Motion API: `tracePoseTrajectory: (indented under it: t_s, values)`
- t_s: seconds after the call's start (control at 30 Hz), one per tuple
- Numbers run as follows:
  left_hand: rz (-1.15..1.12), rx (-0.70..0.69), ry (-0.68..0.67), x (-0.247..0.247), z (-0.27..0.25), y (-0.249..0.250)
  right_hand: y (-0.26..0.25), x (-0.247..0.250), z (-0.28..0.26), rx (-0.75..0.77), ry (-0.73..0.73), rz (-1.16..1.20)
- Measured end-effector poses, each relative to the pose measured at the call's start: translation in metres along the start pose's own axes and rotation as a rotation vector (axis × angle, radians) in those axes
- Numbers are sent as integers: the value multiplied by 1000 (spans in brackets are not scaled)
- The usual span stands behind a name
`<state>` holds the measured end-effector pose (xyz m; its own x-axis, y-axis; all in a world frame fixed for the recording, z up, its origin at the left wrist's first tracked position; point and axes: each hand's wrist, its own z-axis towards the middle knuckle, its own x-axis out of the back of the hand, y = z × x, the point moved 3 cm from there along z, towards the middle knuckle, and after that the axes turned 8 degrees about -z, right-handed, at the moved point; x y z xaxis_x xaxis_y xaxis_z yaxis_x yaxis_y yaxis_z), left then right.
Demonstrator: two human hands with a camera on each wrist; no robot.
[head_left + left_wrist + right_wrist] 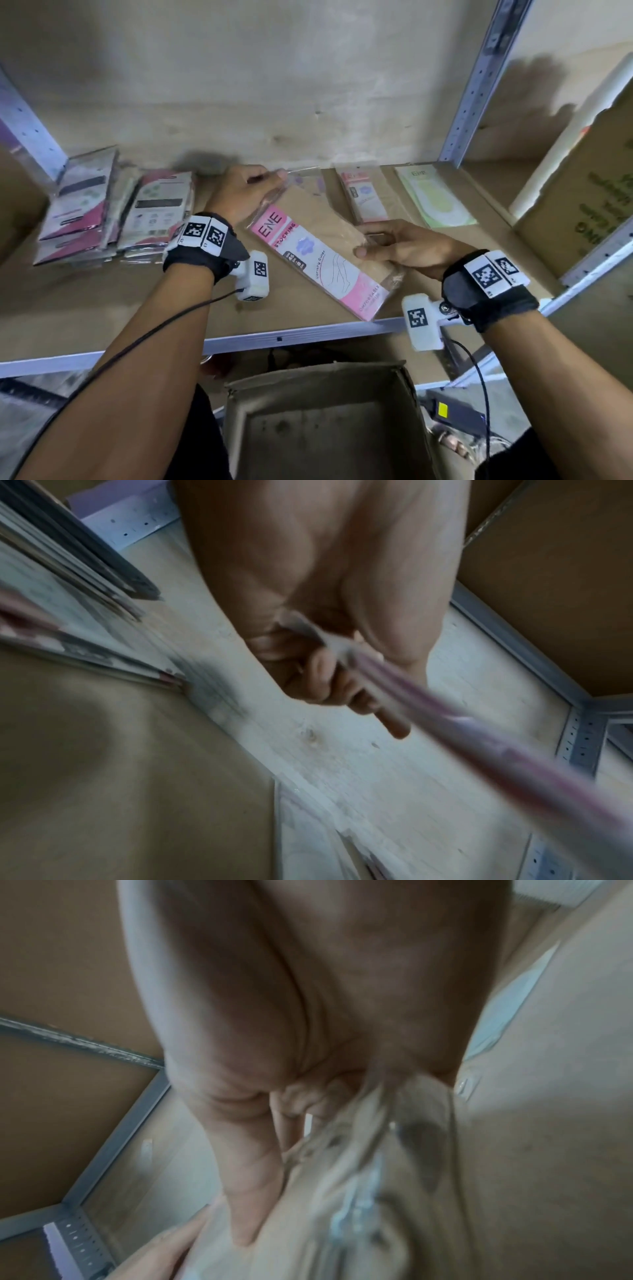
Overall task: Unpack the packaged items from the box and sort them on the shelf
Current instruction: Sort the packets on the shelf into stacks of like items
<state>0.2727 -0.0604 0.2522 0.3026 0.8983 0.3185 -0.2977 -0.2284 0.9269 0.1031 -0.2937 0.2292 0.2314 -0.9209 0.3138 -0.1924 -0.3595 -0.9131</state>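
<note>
A flat pink-and-tan stocking packet (318, 253) in clear plastic is held aslant just above the brown shelf board (144, 308). My left hand (246, 192) pinches its far top corner, and in the left wrist view the left hand (329, 680) has its fingers curled round the packet's edge (462, 723). My right hand (394, 245) grips the packet's right edge, thumb on top. The right wrist view shows the right hand (308, 1123) against crinkled plastic (377, 1150). The open cardboard box (322, 421) stands below the shelf, its visible bottom bare.
Two stacks of pink-and-grey packets (113, 209) lie at the shelf's left. A pink stocking packet (363, 197) and a green one (435, 198) lie at the back right. A metal upright (476, 82) and a large carton (589, 192) bound the right side.
</note>
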Motion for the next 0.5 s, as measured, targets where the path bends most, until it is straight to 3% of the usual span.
tracePoseTrajectory:
  t_s: [0.17,0.33,0.5]
  values:
    - [75,22,53,6,-10,-2,3,-7,-7,3,-13,-62]
    - [-155,425,-177,7,-30,-14,0,-12,-12,31,-15,-115]
    - [-97,459,-194,3,-41,-12,-4,-15,-18,1,-7,-159]
